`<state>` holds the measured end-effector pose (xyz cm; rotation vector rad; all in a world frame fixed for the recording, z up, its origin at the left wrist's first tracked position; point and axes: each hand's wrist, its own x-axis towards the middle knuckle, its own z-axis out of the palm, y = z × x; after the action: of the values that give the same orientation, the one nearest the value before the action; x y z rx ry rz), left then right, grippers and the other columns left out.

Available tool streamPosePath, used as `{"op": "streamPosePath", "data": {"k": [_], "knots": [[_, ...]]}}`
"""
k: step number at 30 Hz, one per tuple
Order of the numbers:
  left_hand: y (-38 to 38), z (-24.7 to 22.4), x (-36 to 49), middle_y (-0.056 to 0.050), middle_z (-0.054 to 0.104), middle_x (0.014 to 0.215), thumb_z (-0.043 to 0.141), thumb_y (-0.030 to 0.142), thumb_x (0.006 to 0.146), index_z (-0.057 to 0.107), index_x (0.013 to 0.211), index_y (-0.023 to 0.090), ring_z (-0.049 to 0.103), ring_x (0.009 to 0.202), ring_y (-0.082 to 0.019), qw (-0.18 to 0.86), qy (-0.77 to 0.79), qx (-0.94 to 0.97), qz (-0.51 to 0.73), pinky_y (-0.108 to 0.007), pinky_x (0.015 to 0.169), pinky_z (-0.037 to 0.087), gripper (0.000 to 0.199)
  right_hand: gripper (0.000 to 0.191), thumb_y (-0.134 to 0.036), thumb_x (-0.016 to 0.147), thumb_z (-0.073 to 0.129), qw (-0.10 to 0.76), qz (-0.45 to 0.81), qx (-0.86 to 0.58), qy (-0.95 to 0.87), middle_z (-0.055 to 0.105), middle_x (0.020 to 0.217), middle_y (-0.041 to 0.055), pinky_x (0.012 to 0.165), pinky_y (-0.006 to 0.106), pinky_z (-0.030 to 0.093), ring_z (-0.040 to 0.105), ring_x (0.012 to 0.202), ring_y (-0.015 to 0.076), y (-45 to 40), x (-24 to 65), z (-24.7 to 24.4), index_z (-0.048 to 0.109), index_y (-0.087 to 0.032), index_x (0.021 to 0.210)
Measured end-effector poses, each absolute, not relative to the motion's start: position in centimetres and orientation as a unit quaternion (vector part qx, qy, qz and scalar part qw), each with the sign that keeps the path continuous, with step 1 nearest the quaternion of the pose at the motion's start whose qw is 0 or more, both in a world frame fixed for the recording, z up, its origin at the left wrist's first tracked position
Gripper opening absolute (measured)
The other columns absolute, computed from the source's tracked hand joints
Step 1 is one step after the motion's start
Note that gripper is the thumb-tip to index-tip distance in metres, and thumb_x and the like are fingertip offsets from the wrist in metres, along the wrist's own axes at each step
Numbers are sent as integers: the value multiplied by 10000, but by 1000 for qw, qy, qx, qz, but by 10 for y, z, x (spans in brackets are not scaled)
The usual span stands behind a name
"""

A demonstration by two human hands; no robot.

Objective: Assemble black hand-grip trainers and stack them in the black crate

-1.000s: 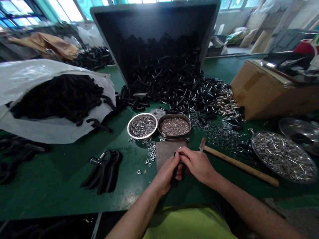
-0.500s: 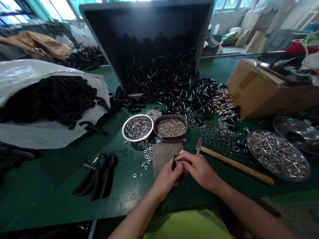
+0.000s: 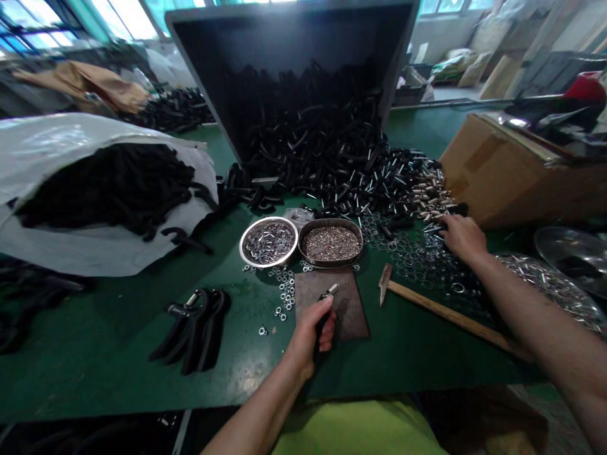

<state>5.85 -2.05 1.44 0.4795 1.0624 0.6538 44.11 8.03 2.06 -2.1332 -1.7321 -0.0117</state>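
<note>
Hands apart. My left hand (image 3: 306, 338) clamped around black part (image 3: 323, 296), ribbed metal end (image 3: 334, 289) exposed over near plate (image 3: 356, 319); better hold firmly, thumb below metal. Right hand (image 3: 465, 239) at far-right parts pile (image 3: 429, 189); pinch cannot tell; light single pick suits.

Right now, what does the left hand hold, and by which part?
The left hand grips a black piece just below the shiny coiled metal at its end.
</note>
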Motion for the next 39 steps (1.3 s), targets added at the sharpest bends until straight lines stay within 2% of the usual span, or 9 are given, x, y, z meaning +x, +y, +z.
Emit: {"op": "streamPosePath", "data": {"k": [5, 9, 12, 17, 25, 30, 35, 37, 39], "knots": [[-14, 9, 56, 76, 350, 520, 627, 641, 687, 512, 746, 145, 242, 406, -26, 828, 431, 160, 322, -147, 374, 134, 513, 97, -183, 805, 551, 183, -20, -717, -672, 616, 927, 126, 696, 377, 356, 557, 877, 256, 80, 442, 19, 628, -224, 846], [-7, 7, 55, 44, 401, 533, 458, 780, 697, 545, 772, 131, 313, 418, -49, 856, 380, 81, 341, -162, 386, 199, 659, 165, -366, 761, 654, 253, 58, -671, -695, 651, 869, 76, 658, 362, 443, 603, 733, 225, 60, 379, 43, 650, -229, 853], [-3, 9, 55, 31, 425, 522, 508, 616, 790, 513, 695, 145, 338, 419, -57, 849, 383, 24, 362, -170, 402, 233, 481, 239, -375, 778, 648, 329, 211, -592, -705, 669, 970, 56, 709, 364, 513, 639, 806, 216, 26, 309, 66, 649, -228, 966], [-5, 15, 58, 15, 438, 489, 491, 365, 805, 507, 638, 157, 370, 430, -86, 835, 346, -8, 428, -199, 438, 300, 267, 106, -252, 819, 611, 394, 224, -481, -751, 684, 956, 50, 801, 364, 529, 640, 912, 208, -17, 229, 75, 655, -235, 914], [-17, 23, 64, 6, 519, 563, 555, 261, 727, 567, 665, 136, 447, 499, -92, 790, 343, 32, 508, -223, 529, 377, 140, 121, -199, 887, 512, 371, 158, -453, -795, 669, 904, 85, 770, 317, 505, 638, 852, 192, -23, 195, 54, 621, -174, 933], [-21, 24, 62, 17, 534, 611, 601, 275, 725, 583, 693, 139, 469, 561, -95, 718, 356, 130, 584, -224, 575, 388, 141, 75, -255, 899, 515, 376, 252, -514, -729, 657, 760, 15, 613, 260, 486, 638, 689, 155, -19, 186, 53, 567, -202, 892], [-24, 21, 62, 17, 566, 712, 649, 268, 696, 601, 750, 141, 497, 638, -91, 715, 352, 101, 595, -212, 608, 396, 146, 63, -211, 876, 531, 439, 149, -408, -786, 668, 890, 65, 746, 319, 499, 629, 829, 188, -21, 185, 47, 588, -203, 898], [-27, 19, 63, 19, 565, 705, 651, 265, 702, 605, 743, 140, 493, 629, -89, 713, 357, 117, 592, -212, 607, 396, 139, 115, -259, 898, 495, 412, 202, -437, -774, 676, 828, 56, 676, 297, 506, 641, 754, 177, -21, 185, 49, 583, -200, 943], [-28, 19, 64, 18, 565, 689, 642, 274, 718, 610, 735, 137, 480, 600, -87, 713, 363, 145, 582, -217, 596, 394, 141, 229, -327, 948, 383, 345, 331, -489, -730, 663, 697, 19, 520, 248, 477, 622, 570, 143, -20, 186, 53, 565, -196, 988]]}}
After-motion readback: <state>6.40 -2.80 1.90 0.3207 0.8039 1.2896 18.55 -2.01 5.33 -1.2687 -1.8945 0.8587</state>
